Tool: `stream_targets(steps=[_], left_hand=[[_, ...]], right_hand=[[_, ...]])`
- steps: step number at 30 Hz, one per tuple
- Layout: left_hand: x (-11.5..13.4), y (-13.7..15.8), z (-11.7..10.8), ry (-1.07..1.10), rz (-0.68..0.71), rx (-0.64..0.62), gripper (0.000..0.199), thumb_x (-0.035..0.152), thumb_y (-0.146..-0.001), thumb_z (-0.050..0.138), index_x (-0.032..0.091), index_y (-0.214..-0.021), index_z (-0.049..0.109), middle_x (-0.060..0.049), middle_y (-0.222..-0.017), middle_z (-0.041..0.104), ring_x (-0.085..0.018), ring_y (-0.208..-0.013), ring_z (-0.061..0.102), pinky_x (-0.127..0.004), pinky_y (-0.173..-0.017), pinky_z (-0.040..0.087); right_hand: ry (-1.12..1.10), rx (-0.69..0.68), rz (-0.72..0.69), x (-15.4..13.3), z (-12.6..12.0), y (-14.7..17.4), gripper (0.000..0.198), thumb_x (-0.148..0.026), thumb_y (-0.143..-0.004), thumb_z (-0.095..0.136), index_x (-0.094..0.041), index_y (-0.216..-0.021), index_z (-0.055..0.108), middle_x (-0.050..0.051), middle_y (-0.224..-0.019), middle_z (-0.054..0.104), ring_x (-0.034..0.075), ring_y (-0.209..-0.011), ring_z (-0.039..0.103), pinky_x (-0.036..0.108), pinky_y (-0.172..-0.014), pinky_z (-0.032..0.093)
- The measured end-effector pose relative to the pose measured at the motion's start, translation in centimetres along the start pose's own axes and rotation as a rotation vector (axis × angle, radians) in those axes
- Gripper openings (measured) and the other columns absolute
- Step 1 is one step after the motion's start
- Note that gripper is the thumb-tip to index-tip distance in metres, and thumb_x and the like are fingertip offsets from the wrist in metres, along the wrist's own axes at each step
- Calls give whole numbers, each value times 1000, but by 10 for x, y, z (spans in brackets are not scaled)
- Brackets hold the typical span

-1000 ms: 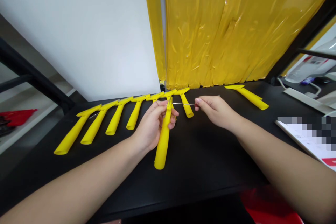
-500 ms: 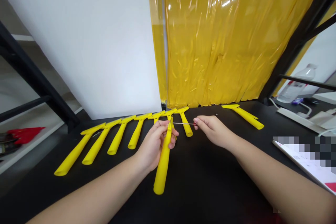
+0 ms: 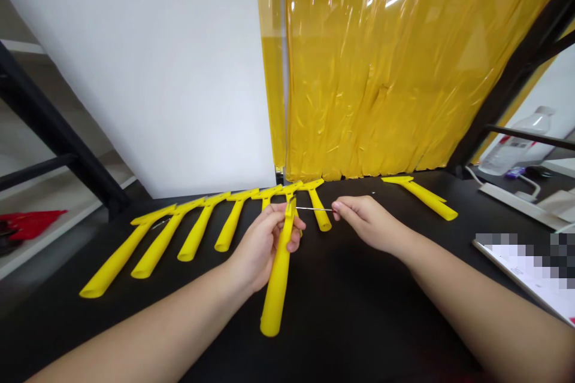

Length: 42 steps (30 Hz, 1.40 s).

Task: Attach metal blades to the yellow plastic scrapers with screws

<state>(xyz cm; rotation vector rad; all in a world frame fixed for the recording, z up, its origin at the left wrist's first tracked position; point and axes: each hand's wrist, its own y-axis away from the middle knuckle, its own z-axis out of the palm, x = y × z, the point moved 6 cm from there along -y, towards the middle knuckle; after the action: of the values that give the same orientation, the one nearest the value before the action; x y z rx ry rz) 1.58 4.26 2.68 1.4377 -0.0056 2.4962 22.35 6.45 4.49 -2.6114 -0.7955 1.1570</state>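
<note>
My left hand (image 3: 274,233) is closed round a yellow plastic scraper (image 3: 276,287), just below its head. The scraper stands nearly upright, with the hollow handle end toward me. In my right hand (image 3: 362,215) a thin screwdriver (image 3: 312,209) is pinched near its red end, mostly hidden by the fingers. Its metal shaft runs level to the left and its tip meets the scraper's head; whether it sits in a screw is too small to tell. Beyond the left hand lies a row of several similar yellow scrapers (image 3: 195,233), heads pointing away from me.
Another yellow scraper (image 3: 424,196) lies apart at the back right of the black table (image 3: 368,311). A tablet-like white panel (image 3: 525,281) is at the right edge. Behind stand a white board (image 3: 179,72) and a yellow plastic curtain (image 3: 368,72). A plastic bottle (image 3: 516,140) stands far right.
The view has shifted slightly. Both hands keep their hold, and the screwdriver shaft stays against the scraper's head with hardly any visible movement.
</note>
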Motion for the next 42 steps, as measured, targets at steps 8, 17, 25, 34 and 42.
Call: stream_targets(steps=[8,17,25,34,42], left_hand=[[1,-3,-1,33,18,-31,12,14,-91,60,19,-97,52,-8,-77,72,-13,-56,61,-19,-48,44],[3,1,6,29,-3,-78,5,17,-98,51,20,-98,47,-8,-74,70,-13,-53,58,-18,-46,42],[6,2,11,18,8,-151,6,19,-99,51,21,-102,45,-5,-73,68,-12,-50,55,-18,-46,41],[2,2,10,-5,-68,-154,16,18,-100,54,24,-103,40,-4,-74,69,-14,-55,62,-18,-50,46],[-10,0,3,-48,-119,-111,32,16,-91,75,21,-108,48,-5,-90,73,-17,-71,74,-25,-62,62]], right_hand=[[45,-5,-114,-5,2,3,17,-36,-107,54,-23,-97,57,1,-83,61,17,-70,53,30,-64,42],[5,26,-175,-17,1,3,31,-40,-108,53,-20,-87,64,3,-80,61,17,-72,54,32,-67,42],[-717,-151,240,7,20,2,46,-61,-91,73,-19,-79,59,-10,-52,34,7,-48,22,24,-48,22],[-796,-246,373,16,14,3,49,-64,-85,78,-18,-79,64,-10,-57,28,7,-52,20,23,-50,19],[332,169,492,115,-90,-2,18,-35,-92,60,-21,-91,71,8,-100,77,25,-95,70,34,-85,50]])
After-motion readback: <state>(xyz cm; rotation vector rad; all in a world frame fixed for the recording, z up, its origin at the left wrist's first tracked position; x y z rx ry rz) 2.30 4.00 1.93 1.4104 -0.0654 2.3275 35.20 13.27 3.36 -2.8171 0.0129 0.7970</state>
